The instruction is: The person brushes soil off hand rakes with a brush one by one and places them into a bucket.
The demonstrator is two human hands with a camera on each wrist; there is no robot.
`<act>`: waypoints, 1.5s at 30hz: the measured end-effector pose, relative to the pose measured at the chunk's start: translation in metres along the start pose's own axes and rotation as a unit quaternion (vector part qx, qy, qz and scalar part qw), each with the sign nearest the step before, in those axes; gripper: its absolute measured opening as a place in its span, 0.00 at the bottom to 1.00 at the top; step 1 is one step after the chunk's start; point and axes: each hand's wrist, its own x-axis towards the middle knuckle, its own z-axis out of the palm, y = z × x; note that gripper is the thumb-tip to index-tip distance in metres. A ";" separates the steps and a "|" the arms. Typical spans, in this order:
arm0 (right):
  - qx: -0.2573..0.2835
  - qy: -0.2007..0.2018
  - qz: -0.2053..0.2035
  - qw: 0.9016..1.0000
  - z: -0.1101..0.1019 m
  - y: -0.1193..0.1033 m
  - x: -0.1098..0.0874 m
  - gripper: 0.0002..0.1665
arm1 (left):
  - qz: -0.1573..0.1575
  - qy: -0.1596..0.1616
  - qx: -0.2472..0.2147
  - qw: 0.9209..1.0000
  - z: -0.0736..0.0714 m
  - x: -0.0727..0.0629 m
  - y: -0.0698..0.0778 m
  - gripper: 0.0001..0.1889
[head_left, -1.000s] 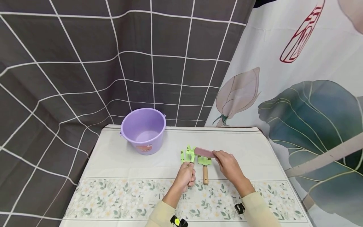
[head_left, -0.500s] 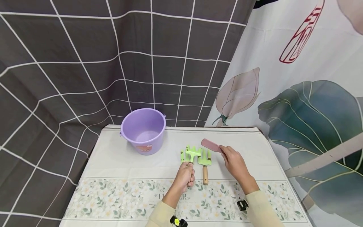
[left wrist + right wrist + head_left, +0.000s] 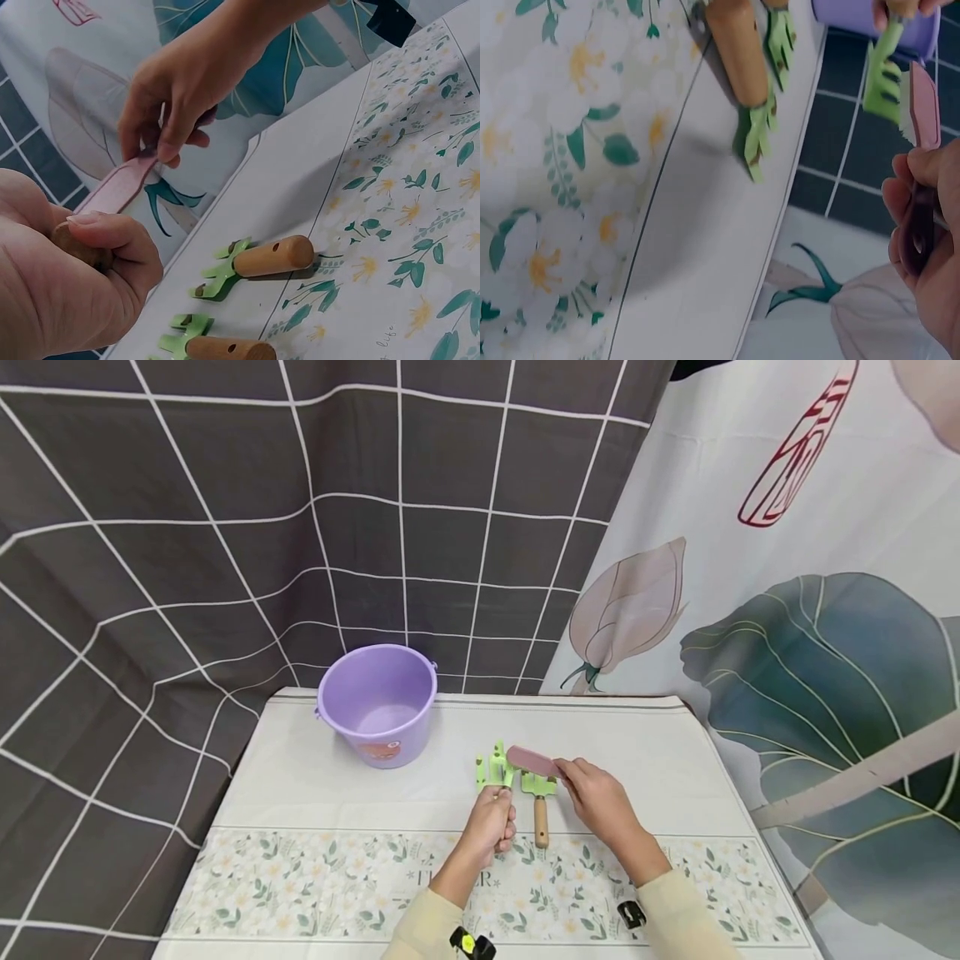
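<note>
My left hand (image 3: 487, 822) grips the wooden handle of a small hand rake with a green head (image 3: 885, 82), raised over the table. In my right hand (image 3: 603, 802) is a pink brush (image 3: 532, 762) with white bristles, held by its dark handle (image 3: 921, 232). The bristles are against or very close to the rake's tines in the right wrist view. On the table lies a green garden fork (image 3: 274, 256) with a wooden handle. A second green tool with a wooden handle (image 3: 229, 350) lies beside it, mostly hidden behind my left hand in the head view.
A purple bucket (image 3: 397, 747) stands at the back left of the table. White cloth with a floral band (image 3: 300, 881) covers the tabletop. A dark grid curtain (image 3: 442, 552) hangs behind, and a printed white curtain (image 3: 637, 677) hangs at the right.
The brush swung away from the rake to the upper right half a second ago and is now back left over its tines. My left hand stays nearly still.
</note>
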 end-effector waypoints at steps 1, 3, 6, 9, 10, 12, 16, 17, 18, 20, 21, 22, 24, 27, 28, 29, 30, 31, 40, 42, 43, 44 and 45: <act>-0.003 0.003 -0.006 1.000 0.001 -0.002 0.001 0.19 | 0.000 0.000 -0.001 1.000 0.000 0.000 0.000 0.12; -0.008 0.006 -0.016 1.000 0.003 -0.007 0.005 0.19 | 0.002 -0.002 0.000 1.000 0.001 0.000 0.000 0.12; -0.019 0.007 -0.026 0.999 0.006 -0.013 0.010 0.18 | 0.004 -0.003 0.000 1.000 0.002 0.000 0.001 0.11; -0.038 0.002 -0.034 0.999 0.010 -0.017 0.015 0.18 | 0.006 -0.005 0.002 1.000 0.004 0.000 0.001 0.10; -0.044 0.000 -0.036 0.998 0.011 -0.018 0.016 0.19 | 0.007 -0.006 0.003 1.000 0.004 -0.001 0.000 0.10; -0.057 -0.004 -0.038 0.998 0.012 -0.019 0.017 0.19 | 0.008 -0.008 0.006 1.000 0.005 0.000 -0.001 0.09; -0.074 -0.008 -0.041 0.996 0.015 -0.021 0.018 0.21 | 0.012 -0.009 0.007 1.000 0.005 -0.001 -0.003 0.10; -0.076 -0.009 -0.041 0.996 0.016 -0.021 0.018 0.22 | 0.013 -0.008 0.007 1.000 0.005 -0.001 -0.003 0.11; -0.079 -0.010 -0.043 0.996 0.017 -0.021 0.018 0.22 | 0.014 -0.007 0.007 1.000 0.005 -0.001 -0.003 0.11; -0.082 -0.010 -0.043 0.996 0.018 -0.020 0.017 0.23 | 0.015 -0.007 0.005 1.000 0.005 -0.001 -0.003 0.12; -0.082 -0.008 -0.042 0.996 0.018 -0.020 0.017 0.23 | 0.014 -0.008 0.004 1.000 0.005 -0.001 -0.003 0.12; -0.083 -0.007 -0.041 0.996 0.018 -0.020 0.017 0.23 | 0.014 -0.009 0.003 1.000 0.005 -0.002 -0.003 0.12; -0.085 -0.003 -0.038 0.996 0.018 -0.019 0.017 0.23 | 0.013 -0.012 -0.001 1.000 0.004 -0.002 -0.003 0.11; -0.091 0.001 -0.034 0.995 0.019 -0.018 0.018 0.22 | 0.010 -0.016 -0.006 1.000 0.005 -0.002 -0.002 0.10; -0.094 0.001 -0.032 0.995 0.019 -0.018 0.018 0.22 | 0.009 -0.016 -0.007 1.000 0.005 -0.002 -0.002 0.10; -0.095 0.002 -0.031 0.995 0.019 -0.017 0.018 0.22 | 0.007 -0.016 -0.007 1.000 0.005 -0.001 -0.002 0.09; -0.096 0.003 -0.029 0.995 0.019 -0.017 0.019 0.22 | 0.006 -0.015 -0.008 1.000 0.005 -0.001 -0.002 0.10; -0.096 0.004 -0.027 0.995 0.019 -0.017 0.019 0.22 | 0.004 -0.015 -0.008 1.000 0.005 -0.001 -0.002 0.10; -0.071 0.031 -0.016 0.997 0.008 -0.017 0.021 0.19 | -0.002 -0.017 -0.010 1.000 0.006 -0.001 -0.003 0.11; -0.059 0.043 -0.013 0.997 0.006 -0.017 0.021 0.17 | 0.000 -0.016 -0.011 1.000 0.006 -0.002 -0.003 0.10; -0.054 0.046 -0.012 0.997 0.004 -0.017 0.022 0.16 | 0.000 -0.016 -0.012 1.000 0.006 -0.002 -0.003 0.10; -0.052 0.048 -0.012 0.997 0.003 -0.017 0.021 0.16 | 0.000 -0.016 -0.011 1.000 0.006 -0.002 -0.002 0.10; -0.050 0.046 -0.015 0.998 0.003 -0.018 0.021 0.16 | 0.000 -0.016 -0.012 1.000 0.006 -0.002 -0.002 0.10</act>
